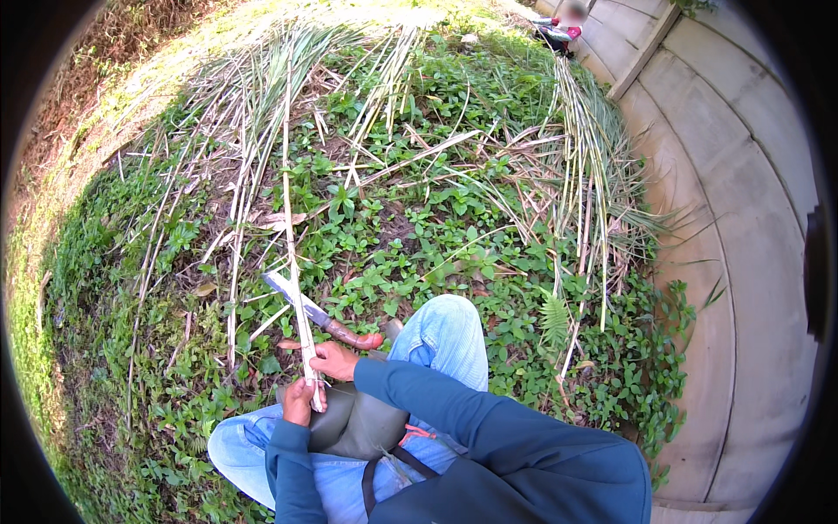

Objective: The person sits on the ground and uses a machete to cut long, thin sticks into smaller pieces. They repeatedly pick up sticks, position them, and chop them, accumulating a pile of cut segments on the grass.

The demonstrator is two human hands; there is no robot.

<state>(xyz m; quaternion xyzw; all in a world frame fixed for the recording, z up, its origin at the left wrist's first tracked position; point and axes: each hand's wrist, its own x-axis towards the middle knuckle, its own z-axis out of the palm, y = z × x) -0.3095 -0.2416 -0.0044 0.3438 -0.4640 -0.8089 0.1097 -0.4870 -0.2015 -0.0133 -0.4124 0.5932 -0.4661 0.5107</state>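
Note:
A long pale stalk [288, 210] runs from between my knees away up the slope. My left hand [301, 400] is closed round its near end, where the fibres look split. Just beyond, my right hand [334, 361] pinches the same stalk, its fingers bent around it. Under the stalk lies a large knife [353, 335] with a curved brown handle to the right and a blade crossing to the left; neither hand touches it. Smooth olive-green boots [356, 426], partly hidden by my arms, show between my jeans-clad legs.
Bundles of cut stalks with long leaves [297, 52] lie at the far left, with another bundle [580, 166] at the right. Low green plants [419, 218] cover the slope. A concrete wall [724, 218] bounds the right side. Another person [563, 31] sits far off beside it.

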